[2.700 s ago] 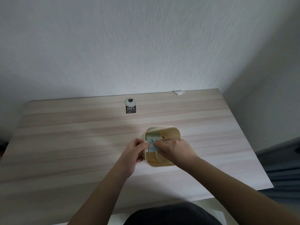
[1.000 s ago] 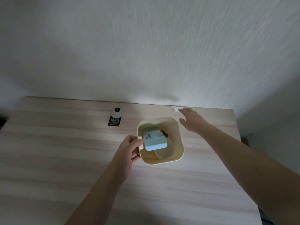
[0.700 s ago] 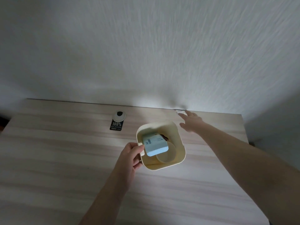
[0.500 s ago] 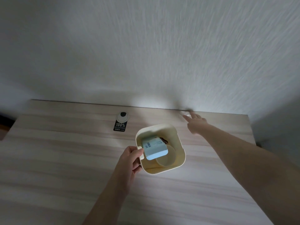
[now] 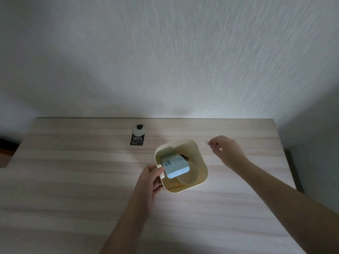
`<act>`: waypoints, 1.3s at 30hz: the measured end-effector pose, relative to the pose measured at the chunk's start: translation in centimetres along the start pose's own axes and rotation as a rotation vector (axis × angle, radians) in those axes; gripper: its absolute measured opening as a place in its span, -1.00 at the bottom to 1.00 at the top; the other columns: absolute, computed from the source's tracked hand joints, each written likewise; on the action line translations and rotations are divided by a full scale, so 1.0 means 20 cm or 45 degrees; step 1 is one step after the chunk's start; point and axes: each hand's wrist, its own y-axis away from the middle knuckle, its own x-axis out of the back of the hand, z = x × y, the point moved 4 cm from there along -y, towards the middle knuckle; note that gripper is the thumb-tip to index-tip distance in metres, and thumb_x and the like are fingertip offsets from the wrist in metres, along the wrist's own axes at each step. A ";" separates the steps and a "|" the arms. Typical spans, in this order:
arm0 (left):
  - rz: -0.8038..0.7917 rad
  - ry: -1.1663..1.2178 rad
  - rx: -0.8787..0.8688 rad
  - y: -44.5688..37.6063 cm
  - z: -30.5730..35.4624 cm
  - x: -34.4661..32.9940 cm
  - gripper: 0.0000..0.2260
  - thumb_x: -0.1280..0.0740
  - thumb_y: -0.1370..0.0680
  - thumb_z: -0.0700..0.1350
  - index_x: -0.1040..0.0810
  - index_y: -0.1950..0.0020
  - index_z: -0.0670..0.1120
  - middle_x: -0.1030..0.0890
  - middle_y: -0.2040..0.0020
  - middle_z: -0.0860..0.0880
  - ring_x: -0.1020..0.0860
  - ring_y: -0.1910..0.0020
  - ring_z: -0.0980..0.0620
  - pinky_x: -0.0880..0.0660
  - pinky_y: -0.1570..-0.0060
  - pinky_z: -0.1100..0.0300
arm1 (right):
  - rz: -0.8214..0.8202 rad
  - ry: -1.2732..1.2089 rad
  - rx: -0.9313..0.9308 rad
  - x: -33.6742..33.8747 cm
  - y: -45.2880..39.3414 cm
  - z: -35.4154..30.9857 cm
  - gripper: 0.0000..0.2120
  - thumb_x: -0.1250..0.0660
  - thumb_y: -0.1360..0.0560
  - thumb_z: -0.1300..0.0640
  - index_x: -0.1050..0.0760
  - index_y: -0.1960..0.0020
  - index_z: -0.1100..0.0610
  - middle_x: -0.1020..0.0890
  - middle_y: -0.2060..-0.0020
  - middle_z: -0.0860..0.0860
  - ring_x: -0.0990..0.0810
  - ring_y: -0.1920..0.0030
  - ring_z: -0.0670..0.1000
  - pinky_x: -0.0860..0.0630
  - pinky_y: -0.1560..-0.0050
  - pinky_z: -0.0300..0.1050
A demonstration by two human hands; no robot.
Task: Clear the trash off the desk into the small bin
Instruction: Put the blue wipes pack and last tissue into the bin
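Note:
A small cream bin (image 5: 202, 164) stands on the wooden desk (image 5: 73, 180). Inside it lie a pale blue box (image 5: 176, 166), a round cream lid (image 5: 189, 175) and a small dark scrap (image 5: 184, 157). My left hand (image 5: 151, 177) grips the bin's left rim by its tab. My right hand (image 5: 227, 150) hovers just right of the bin's far corner, with a small white scrap (image 5: 205, 143) pinched between thumb and fingertip.
A black tag reading 100% with a white round cap (image 5: 138, 135) lies on the desk left of the bin, near the back edge. A white wall rises behind the desk. The desk's right edge (image 5: 286, 162) drops to a dark floor.
My right hand reached to the desk's back edge, took the white scrap there and has drawn back toward the bin. My left hand stayed on the bin's rim.

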 end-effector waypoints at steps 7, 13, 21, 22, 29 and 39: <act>-0.055 -0.016 0.001 0.06 -0.03 -0.05 -0.84 -0.36 -0.46 -0.10 -0.42 0.15 -0.15 -0.23 0.48 0.04 -0.20 0.50 0.10 -0.25 0.43 0.21 | 0.354 -0.206 0.106 0.22 0.37 -0.33 -0.89 -0.42 -0.46 0.14 -0.52 0.06 0.02 -0.58 0.24 -0.20 -0.56 0.22 -0.21 -0.43 0.23 -0.49; -0.097 -0.047 0.036 0.13 -0.05 -0.07 -0.73 -0.41 -0.33 -0.03 -0.43 0.13 -0.15 -0.24 0.47 0.03 -0.22 0.46 0.07 -0.27 0.30 0.11 | 0.411 -0.078 0.324 0.27 0.50 -0.51 -0.93 -0.47 -0.42 0.22 -0.61 0.11 0.16 -0.60 0.22 0.00 -0.56 0.26 -0.05 -0.53 0.27 -0.19; -0.174 -0.061 -0.004 0.22 -0.02 -0.01 -0.69 -0.43 -0.29 0.00 -0.42 0.15 -0.14 -0.23 0.46 0.03 -0.23 0.49 0.09 -0.26 0.37 0.15 | 0.459 -0.067 0.229 0.37 0.57 -0.55 -0.95 -0.43 -0.45 0.15 -0.59 0.11 0.11 -0.60 0.21 -0.03 -0.54 0.26 -0.04 -0.51 0.28 -0.12; -0.178 -0.067 -0.003 0.23 -0.02 0.01 -0.70 -0.42 -0.31 -0.01 -0.42 0.13 -0.14 -0.23 0.46 0.03 -0.23 0.49 0.09 -0.27 0.37 0.15 | 0.489 -0.066 0.233 0.38 0.58 -0.55 -0.92 -0.40 -0.47 0.12 -0.57 0.17 0.11 -0.58 0.26 -0.05 -0.52 0.30 -0.06 -0.49 0.32 -0.14; -0.200 -0.049 -0.028 0.31 0.02 0.12 -0.70 -0.44 -0.27 0.00 -0.40 0.19 -0.10 -0.23 0.45 0.00 -0.20 0.48 0.07 -0.26 0.36 0.14 | 0.430 -0.036 0.103 0.39 0.71 -0.55 -0.50 -0.25 -0.56 0.01 -0.10 0.45 0.07 -0.14 0.58 -0.07 -0.13 0.55 -0.03 -0.09 0.51 -0.14; -0.360 -0.089 -0.083 0.45 -0.01 0.39 -0.78 -0.39 -0.37 -0.06 -0.38 0.16 -0.12 -0.26 0.46 0.03 -0.22 0.50 0.08 -0.25 0.48 0.24 | -0.056 0.205 -0.160 0.09 0.94 -0.61 -0.70 -0.23 -0.54 -0.14 -0.50 0.21 0.05 -0.60 0.38 -0.06 -0.57 0.33 -0.01 -0.45 0.34 -0.12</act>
